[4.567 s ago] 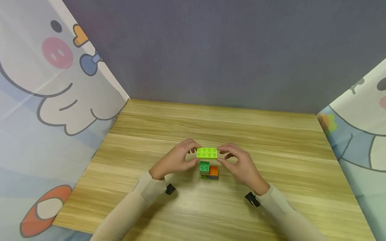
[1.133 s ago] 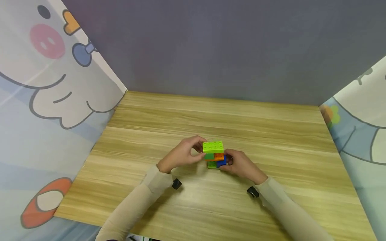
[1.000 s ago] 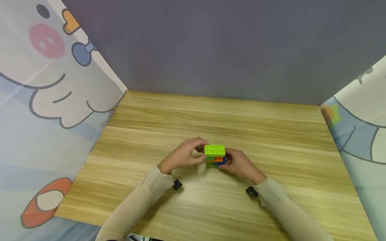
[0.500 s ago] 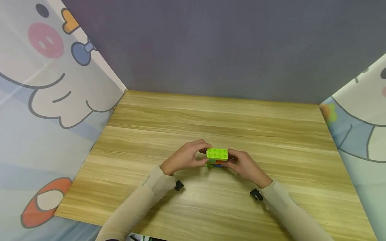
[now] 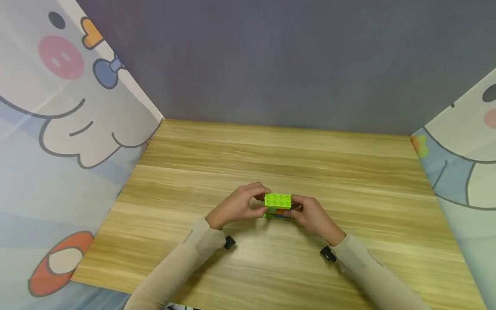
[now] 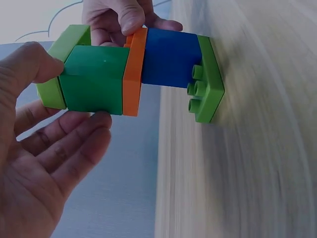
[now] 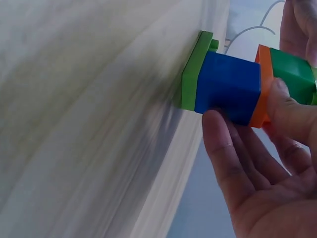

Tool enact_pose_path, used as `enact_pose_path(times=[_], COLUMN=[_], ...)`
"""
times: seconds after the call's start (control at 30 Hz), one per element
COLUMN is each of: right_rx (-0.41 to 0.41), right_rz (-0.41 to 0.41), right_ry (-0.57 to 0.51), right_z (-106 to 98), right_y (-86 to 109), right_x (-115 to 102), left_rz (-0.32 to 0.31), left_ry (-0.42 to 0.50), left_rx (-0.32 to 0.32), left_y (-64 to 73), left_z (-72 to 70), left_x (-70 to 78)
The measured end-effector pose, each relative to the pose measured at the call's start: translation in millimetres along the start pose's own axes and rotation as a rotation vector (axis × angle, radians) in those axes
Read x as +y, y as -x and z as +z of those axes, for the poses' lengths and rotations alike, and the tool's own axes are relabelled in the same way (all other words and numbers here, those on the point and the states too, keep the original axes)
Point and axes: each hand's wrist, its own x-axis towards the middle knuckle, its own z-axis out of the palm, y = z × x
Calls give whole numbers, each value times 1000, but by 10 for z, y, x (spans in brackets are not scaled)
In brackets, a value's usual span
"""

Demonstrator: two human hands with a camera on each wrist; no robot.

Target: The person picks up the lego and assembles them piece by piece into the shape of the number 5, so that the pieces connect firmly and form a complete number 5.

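Both hands hold one upright stack of toy building bricks close over the wooden table. From the top it has a lime brick [image 5: 277, 200] with several studs, a dark green block [image 6: 94, 79], a thin orange brick [image 6: 133, 74], a blue block [image 7: 229, 84] and a thin lime base brick [image 6: 212, 82] with bare studs on one side. My left hand [image 5: 242, 202] pinches the upper end, thumb on the top lime brick and fingers by the green block. Lower down, my right hand [image 5: 311, 213] grips the stack, its thumb at the orange brick and a fingertip against the blue block.
The wood-grain table [image 5: 217, 150] spreads around the hands. A grey wall [image 5: 271, 64] stands behind it, and cartoon-printed cloth [image 5: 58, 129] hangs at both sides. Each wrist carries a small black camera mount, such as the left mount [image 5: 230, 242].
Earlier both hands held the lime brick apart from the smaller stack; now it tops the stack. My right hand has shifted to the lower bricks. The stack, seen tilted a second ago, stands straighter.
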Motion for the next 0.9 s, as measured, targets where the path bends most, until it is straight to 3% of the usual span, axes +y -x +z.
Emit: enact_pose_path(times=[0.2, 0.3, 0.4, 0.53, 0.63, 0.9], right_rx=[-22, -19, 23, 109, 167, 239], right_rz=[-49, -73, -89, -139, -173, -152], right_ry=[-44, -36, -34, -61, -65, -113], right_z=[13, 7, -58, -250, -365, -448], right_y=[77, 72, 32, -98, -210, -421], right_x=[55, 81, 50, -121, -245, -367], left_rz=[-34, -57, -56, -20, -8, -56], left_ry=[-2, 1, 51, 143, 186, 268], left_rx=[-37, -23, 45, 199, 278, 329], left_y=[5, -11, -80, -212, -317, -485], left_z=[42, 17, -57, -233, -363, -553], left_x=[-7, -20, -24, -8, -6, -61])
